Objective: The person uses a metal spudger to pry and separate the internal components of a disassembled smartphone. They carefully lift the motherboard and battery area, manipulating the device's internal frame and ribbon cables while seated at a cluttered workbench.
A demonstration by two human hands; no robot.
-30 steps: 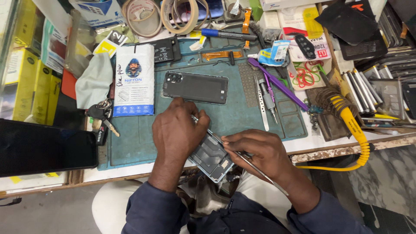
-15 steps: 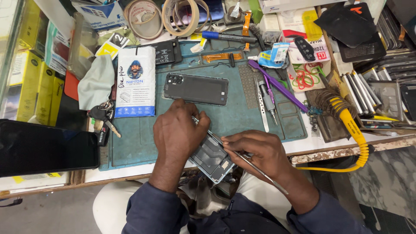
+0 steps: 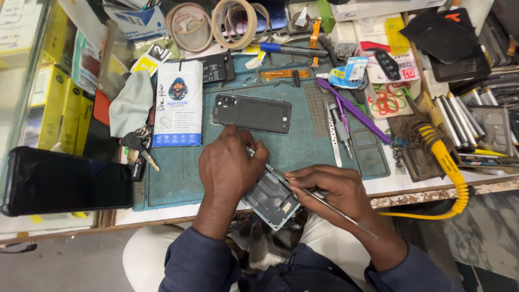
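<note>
Head view: opened grey phone frame point(image 3: 272, 198), tilted.

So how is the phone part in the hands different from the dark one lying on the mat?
The opened phone frame shows pale, silvery insides; the dark back cover is smooth and nearly black. The frame is gripped by the left hand at the bench edge while the right hand puts a thin metal tool to it; the cover lies untouched, flat on the green mat. Both are flat, phone-sized rectangles.
</note>
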